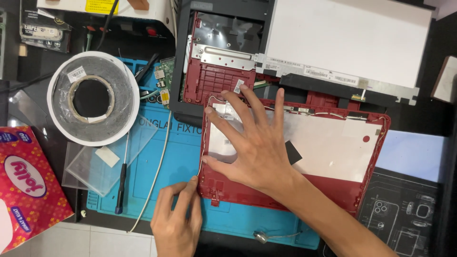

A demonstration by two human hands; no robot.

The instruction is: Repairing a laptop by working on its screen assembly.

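Observation:
A red laptop lid shell [333, 183] lies inner side up on a blue work mat [162, 162]. My right hand [254, 147] rests flat on its left half, fingers spread wide over the silvery lining. My left hand [177, 219] is at the shell's lower left corner and pinches a thin white wire [203, 152] that runs up along the shell's left edge. A bare white display panel [352, 38] lies face down behind the shell, beside a red laptop base frame [214, 81].
A large roll of tape [93, 97] sits at the left with a clear plastic sheet [95, 166] and a dark-handled screwdriver [121, 183] below it. A red tissue pack [26, 185] is at far left. A small green circuit board [164, 81] lies by the frame.

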